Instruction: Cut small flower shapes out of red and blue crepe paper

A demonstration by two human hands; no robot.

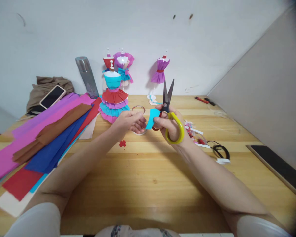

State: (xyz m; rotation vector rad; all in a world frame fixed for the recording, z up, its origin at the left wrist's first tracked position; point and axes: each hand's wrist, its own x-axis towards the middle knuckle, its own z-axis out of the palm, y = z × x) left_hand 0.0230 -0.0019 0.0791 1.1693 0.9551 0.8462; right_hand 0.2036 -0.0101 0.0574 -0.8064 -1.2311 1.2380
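My right hand [171, 123] holds scissors [175, 126] with yellow handles, their dark blades parted and pointing up. Between its thumb and fingers it also pinches a small turquoise paper piece [153, 118]. My left hand [134, 121] is just left of that paper, palm turned inward, fingers slightly curled and apart, with nothing seen in it. Below it on the table lies a small red flower-shaped piece [122, 143]. A roll of tape or ring [138, 108] stands partly hidden behind my hands.
Coloured paper strips [56, 131] cover the left of the wooden table [138, 184]. Behind stand mini dress forms [112, 80], another in purple [160, 70], and a bottle [87, 77]. Scraps [196, 133], a black band [221, 152] and a dark tablet or phone [276, 166] lie right.
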